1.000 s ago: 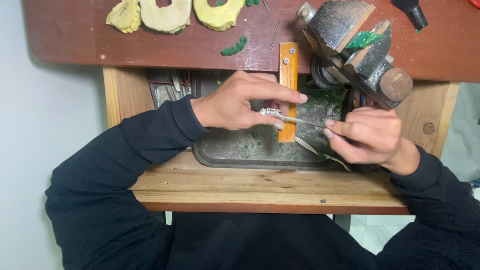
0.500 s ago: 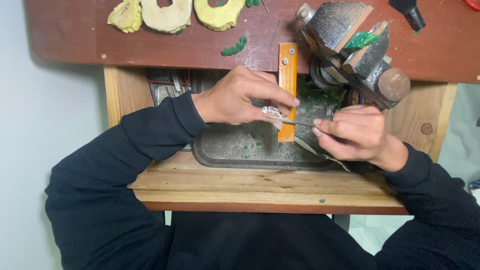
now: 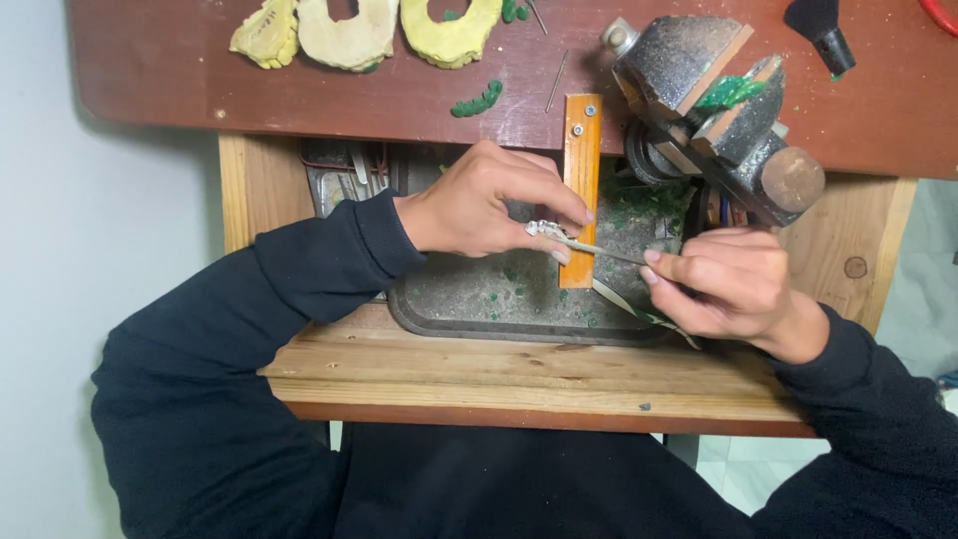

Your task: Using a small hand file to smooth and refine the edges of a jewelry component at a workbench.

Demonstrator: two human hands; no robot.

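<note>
Below the dark table (image 3: pixel 299 90), over the grey tray (image 3: pixel 469 309) at mid-frame, the left hand (image 3: pixel 479 205) pinches a small silvery piece (image 3: pixel 544 231) against the orange wooden peg (image 3: pixel 579 190). The right hand (image 3: pixel 733 284) grips a thin file (image 3: pixel 609 253) touching it — a slip could jab the left fingertips or drop the piece among the green shavings.

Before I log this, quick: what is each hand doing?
Left hand: closed, pinching a small silver piece.
Right hand: closed on a thin file.
</note>
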